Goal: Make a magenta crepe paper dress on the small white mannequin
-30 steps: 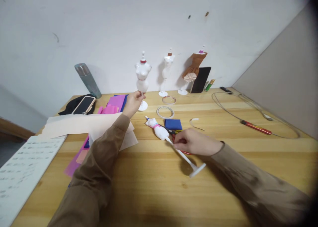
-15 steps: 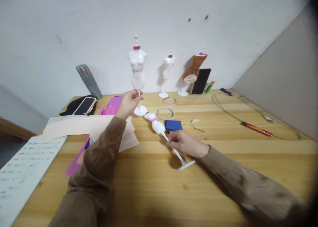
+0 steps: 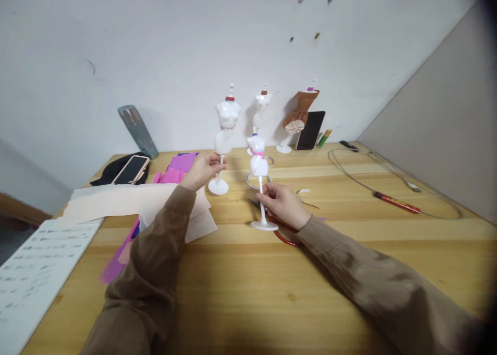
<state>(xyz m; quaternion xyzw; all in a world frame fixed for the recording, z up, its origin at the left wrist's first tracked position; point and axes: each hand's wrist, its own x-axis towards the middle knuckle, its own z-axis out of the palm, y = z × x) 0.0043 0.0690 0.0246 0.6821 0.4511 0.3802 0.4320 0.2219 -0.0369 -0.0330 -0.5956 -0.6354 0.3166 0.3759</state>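
Observation:
My left hand [image 3: 202, 171] grips the thin stem of a white miniature dress form [image 3: 228, 115] with a red neck band; the form leans a little to the right. My right hand [image 3: 285, 204] pinches the stem of a second white miniature dress form [image 3: 258, 164], with a pink waist band and a blue neck band. This one is upright, its round base just above or on the table. Partly hidden under the right hand lies a red-handled tool [image 3: 286, 239], probably scissors. Rings of tape [image 3: 248, 180] sit behind the right-hand form.
Farther back stand another bare dress form [image 3: 263, 102] and one in a brown dress [image 3: 305, 103], beside a dark tablet [image 3: 311, 131]. To the left are pale sheets [image 3: 104, 202], pink fabric [image 3: 181, 162], a phone [image 3: 132, 169] and a flask [image 3: 139, 132]. A red-handled cable [image 3: 396, 202] lies right.
My right hand has turned its dress form from lying slanted to upright. The left form has tilted right and sits lower in view. The blue piece no longer shows; the red handles now do.

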